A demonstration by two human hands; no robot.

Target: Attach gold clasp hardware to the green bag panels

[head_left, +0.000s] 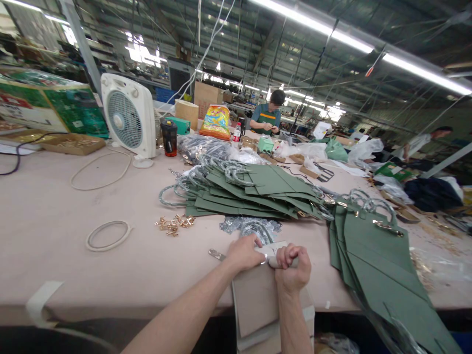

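A bag panel (256,300) with a beige inner side lies in front of me and hangs over the table's front edge. My left hand (245,253) is closed on its upper edge, with a small shiny piece by the fingertips. My right hand (294,268) has its fingers curled over the pale folded flap beside it; whether it holds anything more is hidden. A wrapped handle loop (260,228) shows just beyond the hands, over scattered silver metal pieces (230,225). By my left wrist lies a flat metal strip (217,254).
Stacked green bag panels (254,191) with wrapped handles lie behind. More green bags (383,255) hang over the edge at right. At left are gold fittings (174,225), a tape roll (108,236) and a white fan (129,118). A co-worker (267,115) sits across the table.
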